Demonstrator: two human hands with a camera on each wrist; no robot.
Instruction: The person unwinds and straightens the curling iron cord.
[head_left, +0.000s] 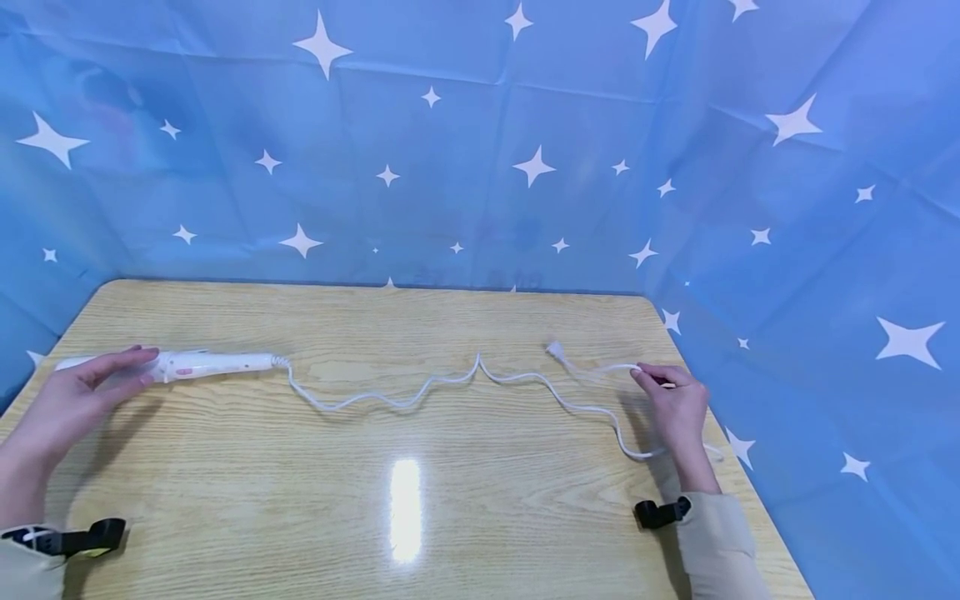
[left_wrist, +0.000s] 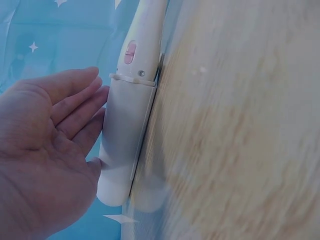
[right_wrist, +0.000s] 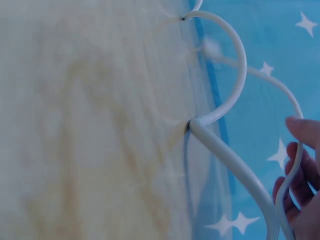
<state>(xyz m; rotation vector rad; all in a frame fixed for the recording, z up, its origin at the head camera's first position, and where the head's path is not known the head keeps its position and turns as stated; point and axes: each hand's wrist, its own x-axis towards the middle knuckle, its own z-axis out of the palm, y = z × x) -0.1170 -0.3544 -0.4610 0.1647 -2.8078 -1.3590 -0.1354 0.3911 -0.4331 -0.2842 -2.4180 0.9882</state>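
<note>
A white hair iron (head_left: 217, 363) with a pink slide switch (left_wrist: 130, 52) lies at the table's left. Over its wide end, my left hand (head_left: 86, 396) has its fingers extended alongside the barrel (left_wrist: 125, 130); whether the fingertips touch it I cannot tell. From the handle a white cord (head_left: 367, 398) runs wavy across the table to the right side. There my right hand (head_left: 678, 408) pinches the cord a short way from its plug (head_left: 556, 351), between thumb and fingers. The plug end reaches out to the left of that hand.
The wood-grain table (head_left: 315, 500) has rounded far corners. Blue cloth (head_left: 465, 167) with white stars hangs behind it and along the right side. A black wrist camera (head_left: 660, 512) is strapped on the right wrist, another (head_left: 97, 537) on the left.
</note>
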